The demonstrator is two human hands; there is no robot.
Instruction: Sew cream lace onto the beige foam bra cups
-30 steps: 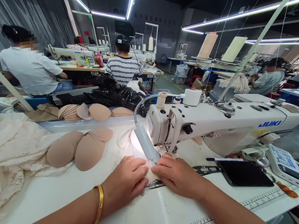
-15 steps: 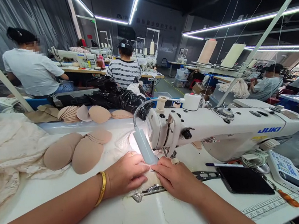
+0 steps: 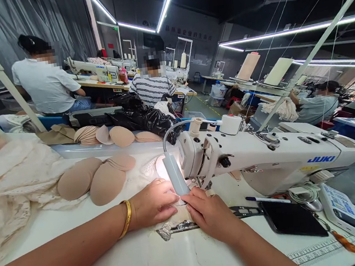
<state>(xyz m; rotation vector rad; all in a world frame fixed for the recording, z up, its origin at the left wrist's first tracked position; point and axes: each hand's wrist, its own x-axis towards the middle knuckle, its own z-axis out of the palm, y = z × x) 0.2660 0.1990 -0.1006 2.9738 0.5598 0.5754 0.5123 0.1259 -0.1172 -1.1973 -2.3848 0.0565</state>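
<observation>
My left hand, with a gold bangle on the wrist, lies fingers down on a small beige piece of fabric at the needle of a white JUKI sewing machine. My right hand presses the same piece from the right, fingertips close to the left hand's. Both hands have their fingers curled onto the fabric. The machine's lamp hangs right over the fingertips and hides the needle area.
Beige bra cups lie left of the machine, more stacked behind. Cream lace fabric is heaped at the left. A black phone, pen and control panel sit at the right. Other people sew at tables behind.
The view has tilted up and shifted slightly. Both hands have slid a little away from me along the table with the fabric piece, staying together at the needle.
</observation>
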